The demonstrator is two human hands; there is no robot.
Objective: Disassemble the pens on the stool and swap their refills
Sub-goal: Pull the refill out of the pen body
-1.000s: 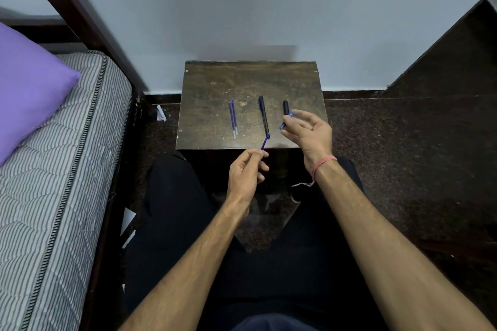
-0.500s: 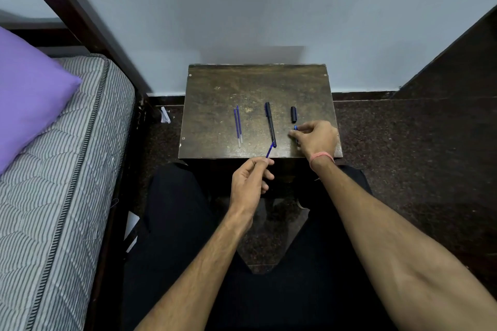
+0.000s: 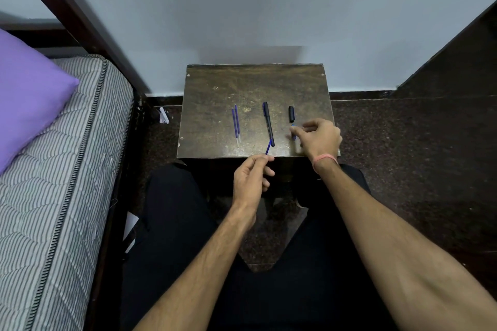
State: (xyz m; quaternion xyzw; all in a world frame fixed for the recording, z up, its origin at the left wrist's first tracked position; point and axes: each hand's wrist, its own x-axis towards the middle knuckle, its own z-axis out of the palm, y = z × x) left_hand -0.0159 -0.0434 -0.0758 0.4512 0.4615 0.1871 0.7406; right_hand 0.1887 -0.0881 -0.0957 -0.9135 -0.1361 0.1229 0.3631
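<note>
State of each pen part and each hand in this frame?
Two refills: out, lying side by side on stool.
Black pen: lying flat.
Black cap: off, lying alone.
Left hand: pinching blue piece.
Right hand: fingertips at small blue part.

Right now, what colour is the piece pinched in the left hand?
Blue: the thin piece in the left hand shows best in the head view.

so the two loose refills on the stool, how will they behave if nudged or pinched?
The two refills are thin round tubes lying flat on the stool, so probably light and apt to roll. They look slender enough to flex, and sit so low that pinching one may be fiddly.
</note>
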